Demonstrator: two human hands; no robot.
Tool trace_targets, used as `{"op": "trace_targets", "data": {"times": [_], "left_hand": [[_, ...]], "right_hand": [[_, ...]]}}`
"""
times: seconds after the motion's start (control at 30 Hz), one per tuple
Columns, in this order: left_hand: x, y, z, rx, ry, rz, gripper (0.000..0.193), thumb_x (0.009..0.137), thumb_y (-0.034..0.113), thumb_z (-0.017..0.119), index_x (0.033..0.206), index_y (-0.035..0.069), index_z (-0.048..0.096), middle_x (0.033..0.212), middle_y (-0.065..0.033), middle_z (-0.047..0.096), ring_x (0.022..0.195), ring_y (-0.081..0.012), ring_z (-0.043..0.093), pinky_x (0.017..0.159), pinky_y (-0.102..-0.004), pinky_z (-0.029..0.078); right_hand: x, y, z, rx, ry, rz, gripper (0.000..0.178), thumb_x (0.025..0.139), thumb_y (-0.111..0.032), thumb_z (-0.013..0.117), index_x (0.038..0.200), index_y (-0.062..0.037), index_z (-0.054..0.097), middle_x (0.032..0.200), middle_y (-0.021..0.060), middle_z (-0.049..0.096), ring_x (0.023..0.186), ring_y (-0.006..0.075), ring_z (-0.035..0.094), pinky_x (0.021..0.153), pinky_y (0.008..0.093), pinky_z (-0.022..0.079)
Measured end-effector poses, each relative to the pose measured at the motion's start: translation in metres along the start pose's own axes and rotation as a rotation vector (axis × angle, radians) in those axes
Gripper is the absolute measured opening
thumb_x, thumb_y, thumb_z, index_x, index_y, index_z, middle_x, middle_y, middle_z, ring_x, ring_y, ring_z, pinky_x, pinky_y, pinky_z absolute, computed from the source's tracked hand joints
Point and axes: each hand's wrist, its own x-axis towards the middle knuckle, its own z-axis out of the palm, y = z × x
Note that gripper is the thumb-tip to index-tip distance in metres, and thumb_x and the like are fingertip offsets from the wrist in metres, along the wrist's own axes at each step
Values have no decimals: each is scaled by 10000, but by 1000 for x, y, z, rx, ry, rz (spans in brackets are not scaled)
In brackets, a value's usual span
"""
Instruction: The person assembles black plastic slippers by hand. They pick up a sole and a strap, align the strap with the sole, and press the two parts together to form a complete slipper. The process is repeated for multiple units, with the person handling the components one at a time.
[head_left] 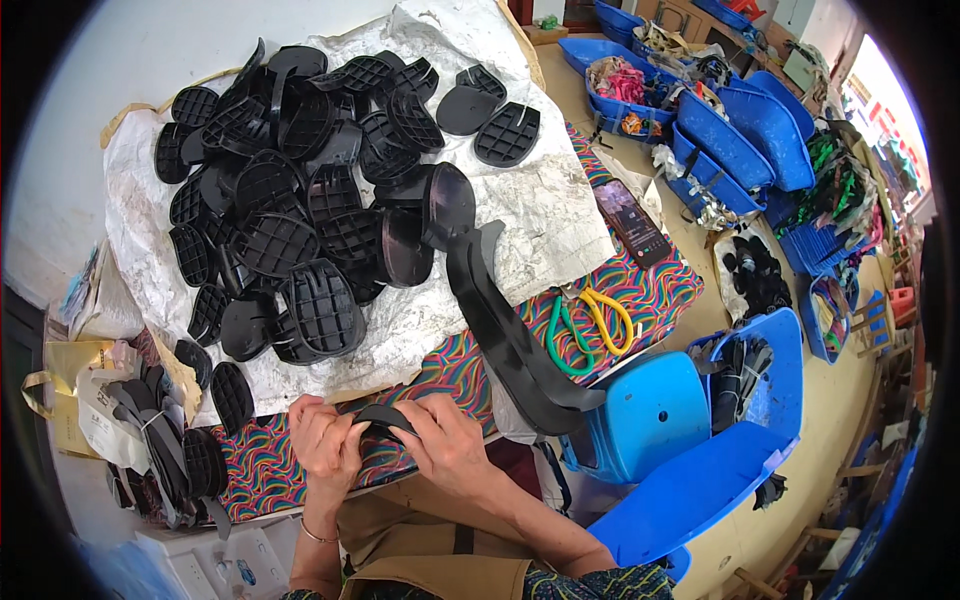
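Both my hands grip a small curved black piece [384,413] in front of my body, at the near edge of the table. My left hand [325,445] pinches its left end, and my right hand [443,440] has its right end between thumb and fingers. Fingers cover both ends, so its full shape is hidden. Just beyond lies a heap of black moulded pads [275,240] with gridded undersides. A single gridded pad [232,398] rests left of my hands. Long bent black pieces [505,335] lie to the right, reaching past the table edge.
A white sheet [520,225] lies under the heap on a patterned cloth [450,375]. Green-handled and yellow-handled scissors [590,330] and a phone [632,222] lie right. A blue stool [655,415] and blue tubs [700,490] stand beside the table. Bundled black strips [160,430] sit left.
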Motion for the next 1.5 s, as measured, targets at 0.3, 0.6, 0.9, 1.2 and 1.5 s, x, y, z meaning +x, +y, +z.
{"op": "trace_targets", "data": {"times": [0.3,0.6,0.9,1.2,1.5], "left_hand": [[-11,7,-4,-217,-43,-269,171,848,14,681,1011,-23,648,888,-116,611,837,-269,597,827,-380,492],[5,53,23,-1014,188,-915,507,954,-5,590,1427,-104,434,1288,-116,599,1115,-132,569,973,-258,452],[37,37,2,-332,27,-388,366,800,-29,689,1165,-19,668,852,-131,672,747,-236,659,668,-327,511],[27,26,15,-62,-164,-99,489,694,-45,668,1181,-32,640,759,-98,566,667,-265,584,574,-391,459],[36,29,15,-43,-254,-89,550,653,-42,657,1202,-40,630,740,-93,529,660,-259,579,568,-393,463]], "right_hand": [[0,5,0,50,57,49,299,853,-67,724,1126,10,629,941,130,580,829,290,613,658,378,521],[-3,-8,17,680,327,581,229,1027,-119,538,1179,43,595,1048,94,606,966,170,582,876,310,472],[-31,16,8,621,87,591,319,1000,-134,593,1268,38,597,1100,87,605,943,125,538,791,289,469],[20,3,-39,-286,-8,-100,402,744,-26,791,1136,-43,702,1131,101,623,1034,305,563,863,407,479],[40,12,-31,-242,-95,-129,337,700,7,799,1026,-63,750,1053,56,631,999,296,532,813,387,480]]}}
